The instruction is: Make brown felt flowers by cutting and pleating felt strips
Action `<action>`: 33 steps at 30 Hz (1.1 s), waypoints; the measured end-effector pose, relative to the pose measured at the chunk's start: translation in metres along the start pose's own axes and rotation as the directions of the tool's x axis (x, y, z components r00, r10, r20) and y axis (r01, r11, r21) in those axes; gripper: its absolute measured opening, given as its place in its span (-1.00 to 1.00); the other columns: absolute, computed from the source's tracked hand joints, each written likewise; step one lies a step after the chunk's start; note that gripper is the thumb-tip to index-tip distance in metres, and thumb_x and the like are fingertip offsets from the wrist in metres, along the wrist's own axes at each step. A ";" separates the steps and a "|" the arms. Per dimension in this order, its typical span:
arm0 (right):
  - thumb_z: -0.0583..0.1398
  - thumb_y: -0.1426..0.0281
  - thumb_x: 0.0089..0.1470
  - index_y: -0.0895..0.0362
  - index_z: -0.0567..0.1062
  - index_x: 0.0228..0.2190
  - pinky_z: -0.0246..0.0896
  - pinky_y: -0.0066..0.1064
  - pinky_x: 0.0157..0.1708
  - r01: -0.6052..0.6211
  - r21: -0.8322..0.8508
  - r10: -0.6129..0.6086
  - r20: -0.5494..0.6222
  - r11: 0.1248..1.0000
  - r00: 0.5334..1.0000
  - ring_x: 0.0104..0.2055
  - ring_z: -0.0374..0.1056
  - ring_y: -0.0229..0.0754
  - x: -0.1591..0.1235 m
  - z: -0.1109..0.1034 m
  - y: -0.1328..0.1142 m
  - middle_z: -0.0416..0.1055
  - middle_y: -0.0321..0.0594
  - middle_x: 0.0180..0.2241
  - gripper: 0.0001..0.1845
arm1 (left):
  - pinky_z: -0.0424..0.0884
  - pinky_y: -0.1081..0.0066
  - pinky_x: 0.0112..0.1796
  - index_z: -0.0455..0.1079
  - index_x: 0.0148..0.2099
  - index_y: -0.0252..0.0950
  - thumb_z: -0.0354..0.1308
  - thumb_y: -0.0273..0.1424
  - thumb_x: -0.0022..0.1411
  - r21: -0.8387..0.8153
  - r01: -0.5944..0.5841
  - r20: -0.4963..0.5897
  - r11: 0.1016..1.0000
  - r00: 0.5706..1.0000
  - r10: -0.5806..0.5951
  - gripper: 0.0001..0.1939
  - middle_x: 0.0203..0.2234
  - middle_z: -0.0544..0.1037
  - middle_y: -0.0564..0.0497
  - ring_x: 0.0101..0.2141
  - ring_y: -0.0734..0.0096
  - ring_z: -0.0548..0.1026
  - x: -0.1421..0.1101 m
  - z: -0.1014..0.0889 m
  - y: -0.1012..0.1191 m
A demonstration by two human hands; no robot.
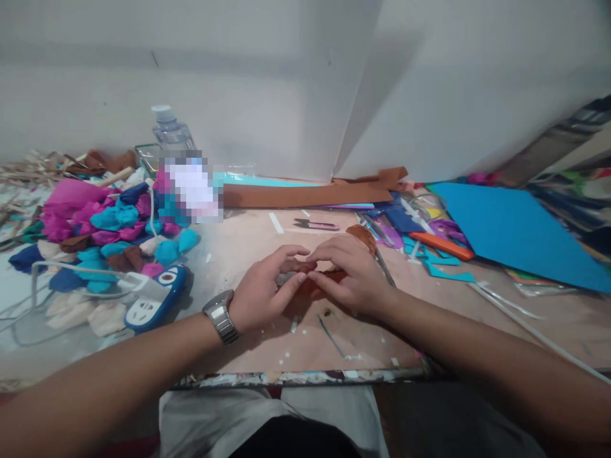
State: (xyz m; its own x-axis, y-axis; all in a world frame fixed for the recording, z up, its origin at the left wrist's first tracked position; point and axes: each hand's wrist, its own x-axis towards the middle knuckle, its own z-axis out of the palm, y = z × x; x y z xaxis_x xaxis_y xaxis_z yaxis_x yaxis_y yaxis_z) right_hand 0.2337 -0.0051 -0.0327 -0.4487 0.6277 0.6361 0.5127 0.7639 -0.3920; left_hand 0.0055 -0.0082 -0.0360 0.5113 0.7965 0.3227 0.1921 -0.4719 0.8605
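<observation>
Both hands meet over the middle of the table. My left hand (267, 286), with a metal watch (222, 317) on the wrist, pinches a small brown crumpled piece (312, 285), perhaps paper or cloth. From the other side, my right hand (356, 273) pinches the same piece, its thumb and fingertips almost touching those of the left. Fingers cover much of the piece, so its shape is unclear. Just beyond the hands lie small thread snips (316, 224) with a pink handle. Another brown bunched piece (361, 236) shows behind my right hand.
Bunched pink, blue and brown pieces (114, 216) are heaped at left, beside a blue-and-white power strip (155, 299) with a cable. A bottle (172, 130) and a brown strip (305, 195) lie toward the wall. At right are an orange cutter (442, 245) and a blue sheet (520, 229).
</observation>
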 end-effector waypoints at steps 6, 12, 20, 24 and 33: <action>0.24 0.39 0.33 0.00 0.63 -0.03 0.36 -0.06 -0.01 0.051 -0.020 -0.050 0.049 0.998 0.998 -0.05 0.44 -0.03 0.000 -0.002 -0.006 0.56 -0.12 -0.11 -0.78 | 0.52 0.16 0.11 0.24 0.40 -0.16 0.14 -0.35 0.46 0.079 -0.017 0.008 0.997 1.000 0.016 -0.49 0.21 0.57 -0.17 0.14 0.11 0.60 -0.002 0.000 -0.001; 0.24 0.43 0.30 0.04 0.59 -0.08 0.37 -0.07 0.00 0.047 -0.005 -0.046 0.032 0.999 0.998 -0.02 0.46 -0.02 0.001 -0.002 -0.008 0.56 -0.10 -0.09 -0.82 | 0.54 0.18 0.01 0.18 0.42 -0.20 0.25 -0.30 0.37 0.081 -0.002 0.051 0.997 0.999 -0.003 -0.35 0.04 0.64 -0.17 -0.01 0.13 0.65 -0.001 0.001 0.002; 0.24 0.36 0.32 0.03 0.54 -0.12 0.34 -0.08 0.03 0.001 0.014 -0.001 0.008 1.000 1.000 -0.03 0.46 -0.02 0.000 -0.004 -0.007 0.57 -0.13 -0.10 -0.89 | 0.46 0.35 -0.30 0.23 0.37 -0.23 0.21 -0.45 0.24 0.179 0.038 0.068 0.983 0.996 -0.051 -0.34 -0.21 0.64 -0.04 -0.36 0.34 0.57 0.000 0.000 0.001; 0.22 0.35 0.33 0.04 0.53 -0.13 0.34 -0.09 0.00 0.001 -0.003 -0.001 -0.001 1.000 1.000 -0.06 0.47 -0.01 0.002 -0.005 -0.011 0.56 -0.12 -0.13 -0.89 | 0.45 0.37 -0.32 0.29 0.31 -0.23 0.21 -0.46 0.20 0.226 0.019 0.064 0.974 0.997 -0.034 -0.39 -0.25 0.64 -0.02 -0.38 0.35 0.56 0.001 -0.001 0.001; 0.24 0.38 0.32 0.06 0.53 -0.13 0.33 -0.09 -0.01 -0.012 0.012 0.012 -0.045 1.000 0.999 -0.06 0.46 -0.02 0.000 -0.003 -0.005 0.55 -0.12 -0.14 -0.90 | 0.44 0.36 -0.34 0.33 0.27 -0.26 0.22 -0.43 0.15 0.267 0.046 0.070 0.963 0.995 -0.067 -0.39 -0.24 0.65 -0.04 -0.41 0.35 0.54 0.003 -0.002 -0.002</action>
State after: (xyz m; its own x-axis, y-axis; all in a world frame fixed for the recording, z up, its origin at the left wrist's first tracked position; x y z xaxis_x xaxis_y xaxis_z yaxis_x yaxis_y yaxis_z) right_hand 0.2331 -0.0098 -0.0289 -0.4088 0.6297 0.6606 0.5089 0.7581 -0.4077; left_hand 0.0051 -0.0047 -0.0358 0.5551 0.7976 0.2361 0.4317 -0.5189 0.7378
